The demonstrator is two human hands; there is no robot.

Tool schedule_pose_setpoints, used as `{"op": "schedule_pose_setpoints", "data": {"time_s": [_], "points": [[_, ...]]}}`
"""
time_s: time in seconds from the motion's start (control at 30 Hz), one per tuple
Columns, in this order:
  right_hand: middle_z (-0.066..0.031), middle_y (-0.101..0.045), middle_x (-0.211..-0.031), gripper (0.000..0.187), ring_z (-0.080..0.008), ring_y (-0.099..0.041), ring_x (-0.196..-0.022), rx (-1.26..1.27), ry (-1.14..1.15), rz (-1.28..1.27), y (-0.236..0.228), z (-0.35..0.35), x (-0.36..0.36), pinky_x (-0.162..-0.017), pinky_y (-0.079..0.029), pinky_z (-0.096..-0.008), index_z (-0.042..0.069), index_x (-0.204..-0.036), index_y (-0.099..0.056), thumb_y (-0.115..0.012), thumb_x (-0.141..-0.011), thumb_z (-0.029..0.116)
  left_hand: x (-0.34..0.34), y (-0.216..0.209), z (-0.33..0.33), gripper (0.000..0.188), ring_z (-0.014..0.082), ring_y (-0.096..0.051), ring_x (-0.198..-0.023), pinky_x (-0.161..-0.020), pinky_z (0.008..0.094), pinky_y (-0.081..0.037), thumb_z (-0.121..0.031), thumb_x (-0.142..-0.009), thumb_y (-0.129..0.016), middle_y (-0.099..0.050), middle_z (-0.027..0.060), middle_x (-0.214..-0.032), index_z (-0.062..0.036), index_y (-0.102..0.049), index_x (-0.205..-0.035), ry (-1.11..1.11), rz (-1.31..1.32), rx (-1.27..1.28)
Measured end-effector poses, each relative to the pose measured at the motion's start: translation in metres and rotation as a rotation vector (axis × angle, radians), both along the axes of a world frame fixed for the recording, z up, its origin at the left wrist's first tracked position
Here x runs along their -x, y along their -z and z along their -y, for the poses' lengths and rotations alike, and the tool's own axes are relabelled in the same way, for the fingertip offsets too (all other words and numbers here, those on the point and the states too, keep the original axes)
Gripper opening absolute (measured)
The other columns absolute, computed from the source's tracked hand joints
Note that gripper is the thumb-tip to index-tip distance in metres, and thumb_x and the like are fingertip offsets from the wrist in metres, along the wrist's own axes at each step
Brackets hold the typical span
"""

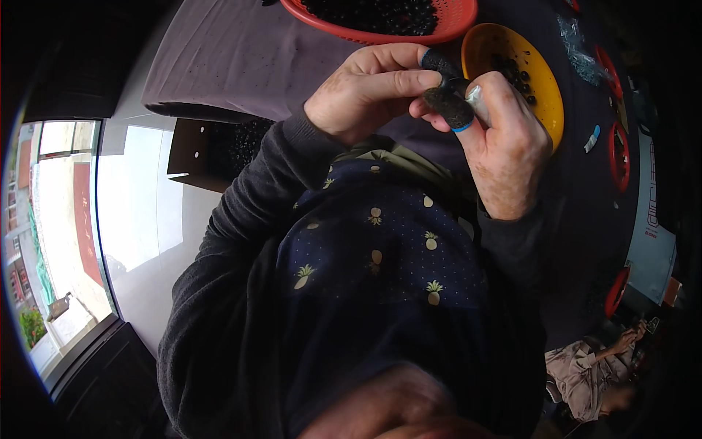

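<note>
My left hand (376, 84) and my right hand (508, 139) meet over the near edge of a cloth-covered table. Both are closed in a pinch around a small black piece (456, 85), mostly hidden by the fingers. A black finger cot with a blue rim covers my left index finger, and another is on my right thumb. Something whitish (479, 102) wraps the right index finger. Beyond the hands is a red plastic basket (336, 31) holding many small black round pieces (380, 13). Beside my right hand, a yellow bowl (553, 110) holds several similar pieces.
Left of the table, below its top, stands an open cardboard box (191, 155) with black pieces inside. Clear plastic bags (578, 51), a small white-and-blue tube-like item (592, 139) and red baskets (619, 157) lie to the right. Another person (592, 373) sits at lower right.
</note>
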State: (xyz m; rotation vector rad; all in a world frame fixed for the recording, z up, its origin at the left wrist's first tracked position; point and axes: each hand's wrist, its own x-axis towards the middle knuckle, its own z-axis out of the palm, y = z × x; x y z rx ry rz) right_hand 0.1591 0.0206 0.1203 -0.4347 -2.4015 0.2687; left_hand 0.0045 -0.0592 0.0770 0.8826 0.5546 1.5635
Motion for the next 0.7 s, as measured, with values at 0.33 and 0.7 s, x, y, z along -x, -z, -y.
{"op": "schedule_pose_setpoints", "data": {"time_s": [0.33, 0.7], "points": [[-0.0033, -0.056, -0.067, 0.031, -0.0214, -0.059, -0.060, -0.041, -0.010, -0.002, 0.0015, 0.0014, -0.0034, -0.050, -0.047, -0.0322, 0.007, -0.079, -0.051, -0.075, -0.069, 0.023, -0.0030, -0.0044, 0.0015, 0.024, 0.0054, -0.046, -0.064, -0.067, 0.0224, -0.043, -0.013, -0.088, -0.055, -0.057, 0.0015, -0.085, 0.0015, -0.056, -0.106, 0.040, 0.047, 0.015], [-0.0041, -0.056, -0.067, 0.034, -0.0213, -0.059, -0.059, -0.006, 0.028, -0.024, 0.0028, 0.0009, -0.0033, -0.050, -0.047, -0.0316, 0.007, -0.078, -0.050, -0.073, -0.072, 0.030, -0.0052, -0.0011, -0.0006, 0.022, 0.0052, -0.046, -0.063, -0.066, 0.0221, -0.043, -0.013, -0.088, -0.054, -0.057, 0.0009, -0.084, 0.0008, -0.056, -0.105, 0.021, 0.019, -0.009]]}}
